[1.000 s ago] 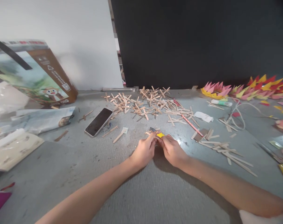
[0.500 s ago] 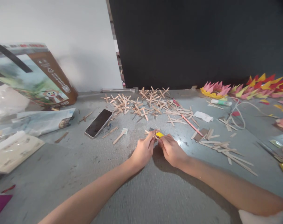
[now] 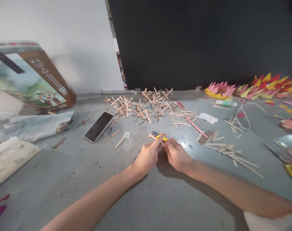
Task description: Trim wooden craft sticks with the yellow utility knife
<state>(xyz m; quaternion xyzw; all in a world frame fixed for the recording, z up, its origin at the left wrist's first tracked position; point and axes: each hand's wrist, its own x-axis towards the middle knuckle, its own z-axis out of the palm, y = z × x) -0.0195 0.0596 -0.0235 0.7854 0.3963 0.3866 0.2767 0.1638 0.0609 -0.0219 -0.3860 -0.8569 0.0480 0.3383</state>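
My left hand (image 3: 146, 157) is closed, its thumb and fingers pinching a thin wooden craft stick (image 3: 151, 136) whose pale end sticks out past the fingertips. My right hand (image 3: 178, 155) is closed too and meets the left at the fingertips. Between them lies a small yellow tool (image 3: 161, 138) with a dark grey end pointing left; it runs to the right fingers, and its exact kind is hidden. Beyond the hands spreads a heap of craft sticks (image 3: 147, 107), many joined as crosses. Loose sticks (image 3: 225, 149) lie right of my right hand.
A phone (image 3: 99, 126) lies to the left, near a stick with a paper scrap (image 3: 122, 139). A printed box (image 3: 44, 77) and plastic packets (image 3: 39, 126) stand farther left. On the right are a red-and-white pencil (image 3: 196, 127), scissors (image 3: 284, 160), a cable (image 3: 250, 117) and folded paper crowns (image 3: 220, 90).
The whole view has shifted slightly, with the table things appearing a little farther left. Both hands keep nearly the same grip, fingertips together around the yellow tool and stick.
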